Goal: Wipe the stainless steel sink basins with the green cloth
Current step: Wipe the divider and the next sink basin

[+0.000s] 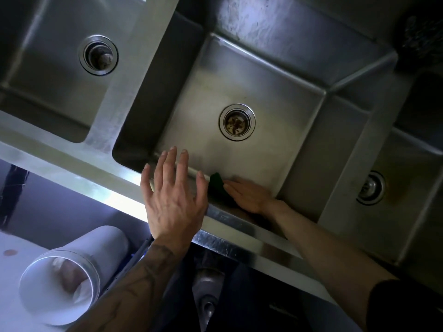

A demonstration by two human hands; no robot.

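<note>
Three stainless steel basins lie side by side; the middle basin has a round drain at its centre. My right hand is down inside the middle basin, pressed flat on the green cloth against the floor by the near wall. Only a dark green corner of the cloth shows past my fingers. My left hand hovers over the front rim with fingers spread and nothing in it.
The left basin has its own drain, and the right basin has a drain too. A white cylindrical container lies on its side below the counter at the lower left. A dark object sits at the top right corner.
</note>
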